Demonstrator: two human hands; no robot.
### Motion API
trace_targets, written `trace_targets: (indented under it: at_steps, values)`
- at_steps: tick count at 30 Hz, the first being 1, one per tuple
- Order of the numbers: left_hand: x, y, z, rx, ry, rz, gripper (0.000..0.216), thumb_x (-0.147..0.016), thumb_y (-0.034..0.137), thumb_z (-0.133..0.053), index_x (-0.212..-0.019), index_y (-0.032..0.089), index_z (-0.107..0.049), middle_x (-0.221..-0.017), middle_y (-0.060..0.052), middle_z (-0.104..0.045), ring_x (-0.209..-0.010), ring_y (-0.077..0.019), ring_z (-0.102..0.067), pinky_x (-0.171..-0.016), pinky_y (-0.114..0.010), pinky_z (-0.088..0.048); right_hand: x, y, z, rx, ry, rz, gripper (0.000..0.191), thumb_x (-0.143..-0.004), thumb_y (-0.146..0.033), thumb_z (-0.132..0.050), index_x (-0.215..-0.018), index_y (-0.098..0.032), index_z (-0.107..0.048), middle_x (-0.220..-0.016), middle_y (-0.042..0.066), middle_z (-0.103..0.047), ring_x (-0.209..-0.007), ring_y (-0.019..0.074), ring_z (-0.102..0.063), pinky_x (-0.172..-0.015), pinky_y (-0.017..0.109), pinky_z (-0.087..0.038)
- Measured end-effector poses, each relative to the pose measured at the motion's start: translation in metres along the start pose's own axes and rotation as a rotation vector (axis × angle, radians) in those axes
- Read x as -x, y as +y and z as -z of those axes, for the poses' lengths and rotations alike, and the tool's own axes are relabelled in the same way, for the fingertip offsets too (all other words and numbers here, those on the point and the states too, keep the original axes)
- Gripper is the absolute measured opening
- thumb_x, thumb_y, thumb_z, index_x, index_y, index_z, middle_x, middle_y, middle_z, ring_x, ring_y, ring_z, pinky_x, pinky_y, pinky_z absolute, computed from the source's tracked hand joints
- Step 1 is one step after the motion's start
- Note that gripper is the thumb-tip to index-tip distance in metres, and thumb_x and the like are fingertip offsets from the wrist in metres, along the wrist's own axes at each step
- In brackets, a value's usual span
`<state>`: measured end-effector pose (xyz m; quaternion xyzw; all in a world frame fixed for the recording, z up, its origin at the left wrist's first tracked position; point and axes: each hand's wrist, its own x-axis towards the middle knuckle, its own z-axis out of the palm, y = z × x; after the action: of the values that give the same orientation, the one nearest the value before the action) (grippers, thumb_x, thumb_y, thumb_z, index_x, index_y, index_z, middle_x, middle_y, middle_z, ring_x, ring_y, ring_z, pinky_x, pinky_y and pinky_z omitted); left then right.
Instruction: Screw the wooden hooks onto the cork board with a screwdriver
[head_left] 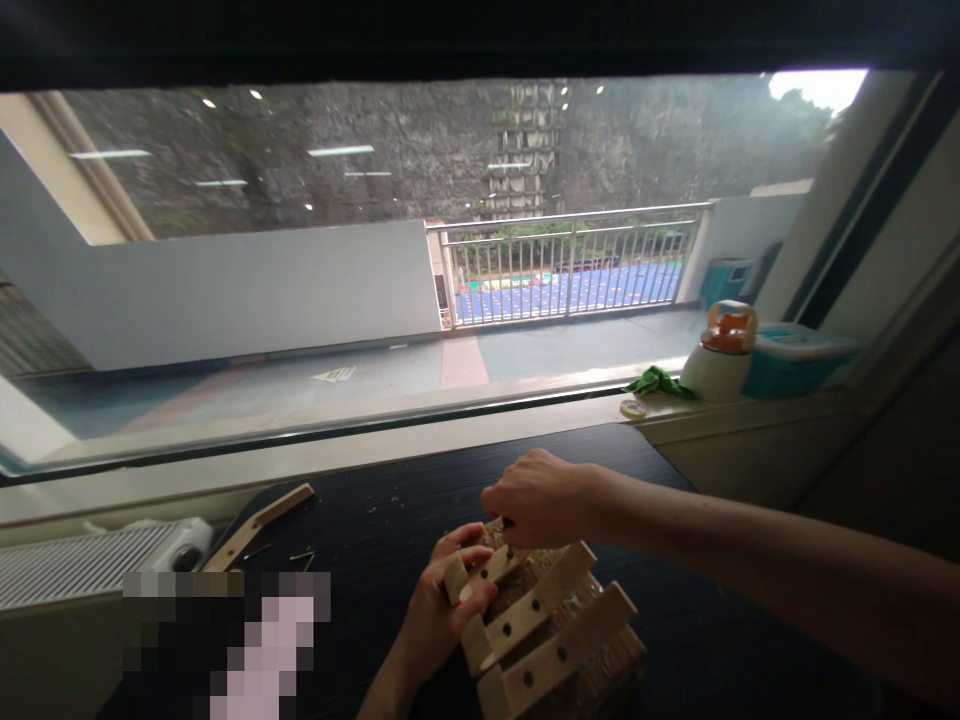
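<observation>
Low in the middle of the view lies a block with a rough, straw-coloured surface (619, 655). Pale wooden slats (551, 595) with dark round holes or screw heads cross it side by side. My left hand (439, 605) is wrapped round the slat farthest from me (496, 572), its thumb on the near side and fingers at the far side. My right hand (544, 495) is closed in a fist-like grip at the block's far end. A small dark bit shows beneath it; what it holds is hidden.
On the dark table (360, 540) lie a loose wooden strip (262, 520), a few thin screws or nails (302, 556) and crumbs. A white slatted appliance (112, 560) stands left. The windowsill holds a bottle (716, 365), green cloth (655, 382), tape roll (633, 409) and teal box (799, 365).
</observation>
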<state>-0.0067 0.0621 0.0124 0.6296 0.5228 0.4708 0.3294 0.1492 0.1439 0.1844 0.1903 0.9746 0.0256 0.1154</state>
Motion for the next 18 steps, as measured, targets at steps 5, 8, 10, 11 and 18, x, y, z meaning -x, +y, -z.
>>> trace_targets:
  at_steps: [5,8,10,11,18]
  values:
    - [0.001,-0.002,0.0,0.009,0.003,-0.001,0.024,-0.073,0.022,-0.064,-0.096,0.021,-0.067,-0.127,-0.012,-0.049,-0.119,-0.0288,-0.047,-0.099,-0.043,-0.04,0.004,0.001,0.009,0.003,0.007,0.067,0.023,-0.074,-0.019,-0.053,-0.091,-0.018,-0.068,-0.08,0.008,-0.07,-0.075,0.0232,-0.065,-0.054,0.027,-0.039]
    - [0.002,-0.002,0.0,-0.012,0.008,-0.001,0.024,-0.073,0.022,-0.064,-0.097,0.021,-0.067,-0.127,-0.012,-0.049,-0.118,-0.0289,-0.047,-0.1,-0.043,-0.039,0.003,-0.001,0.009,0.008,-0.043,0.083,0.019,-0.075,-0.016,-0.053,-0.085,-0.018,-0.069,-0.082,0.008,-0.071,-0.077,0.0228,-0.065,-0.053,0.026,-0.039]
    - [0.002,-0.002,0.0,-0.024,0.006,0.001,0.023,-0.073,0.023,-0.064,-0.097,0.021,-0.067,-0.128,-0.011,-0.049,-0.118,-0.0289,-0.047,-0.1,-0.043,-0.039,0.002,-0.002,0.008,-0.003,-0.063,0.068,0.02,-0.075,-0.016,-0.052,-0.086,-0.017,-0.069,-0.083,0.009,-0.071,-0.078,0.0228,-0.065,-0.053,0.026,-0.039]
    - [0.002,-0.002,0.0,-0.025,0.004,0.001,0.024,-0.073,0.023,-0.064,-0.097,0.021,-0.067,-0.128,-0.011,-0.049,-0.119,-0.0289,-0.047,-0.1,-0.043,-0.039,0.002,-0.002,0.006,-0.01,-0.066,0.052,0.021,-0.076,-0.017,-0.052,-0.087,-0.017,-0.069,-0.084,0.01,-0.071,-0.078,0.0226,-0.065,-0.053,0.026,-0.039]
    - [0.001,-0.002,-0.001,0.005,-0.002,-0.001,0.024,-0.074,0.023,-0.063,-0.097,0.02,-0.067,-0.128,-0.011,-0.049,-0.12,-0.0284,-0.046,-0.1,-0.043,-0.039,-0.001,0.0,-0.002,-0.043,-0.023,-0.027,0.026,-0.076,-0.027,-0.049,-0.083,-0.015,-0.071,-0.08,0.013,-0.07,-0.072,0.0228,-0.065,-0.054,0.028,-0.039]
